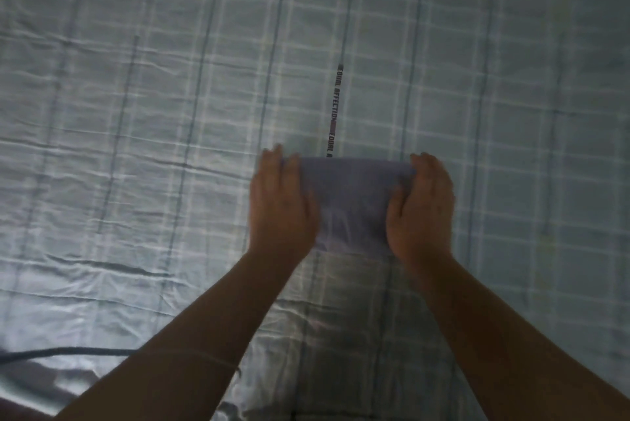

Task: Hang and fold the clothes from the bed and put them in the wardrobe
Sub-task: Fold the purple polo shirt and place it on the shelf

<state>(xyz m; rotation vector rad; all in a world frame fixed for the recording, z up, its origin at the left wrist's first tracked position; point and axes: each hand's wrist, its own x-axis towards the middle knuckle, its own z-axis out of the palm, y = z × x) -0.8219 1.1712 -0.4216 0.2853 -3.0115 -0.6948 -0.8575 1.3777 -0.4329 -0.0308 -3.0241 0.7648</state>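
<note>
A small folded lavender-grey garment [353, 202] lies flat on the bed. My left hand [281, 199] lies on its left edge with straight fingers pointing away from me. On its right edge sits my right hand [422, 206], turned on its side, fingers extended along the cloth. Both hands press against the garment from either side. No wardrobe or hanger is in view.
The bed is covered by a pale blue checked sheet [153, 114] with creases. A dark printed text strip [335, 110] runs along the sheet just beyond the garment. The bed's near-left edge [41, 352] shows at the bottom left.
</note>
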